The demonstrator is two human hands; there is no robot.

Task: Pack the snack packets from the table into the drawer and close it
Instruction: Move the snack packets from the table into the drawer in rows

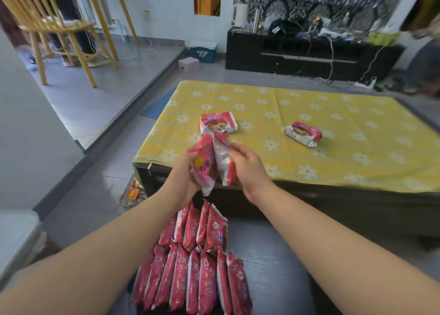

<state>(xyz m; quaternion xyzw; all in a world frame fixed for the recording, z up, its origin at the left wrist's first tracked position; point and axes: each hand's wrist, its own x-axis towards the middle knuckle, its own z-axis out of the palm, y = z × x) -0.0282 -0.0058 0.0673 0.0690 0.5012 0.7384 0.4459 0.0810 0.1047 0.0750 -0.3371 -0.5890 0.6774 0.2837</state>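
Head view: left hand [184, 171] and right hand [250, 169] grasp two snack packets [212, 162] between them.

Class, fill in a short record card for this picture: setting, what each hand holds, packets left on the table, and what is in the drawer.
Setting: low table with yellow flowered cloth
Left hand: holds a pink packet
Right hand: holds a second packet
Left on table: two, a flat packet and a tilted packet
Drawer: open, two rows of packets standing on edge

A home living room: wooden chair [59, 26], cluttered black media cabinet [309, 55], flowered tablecloth [357, 124].
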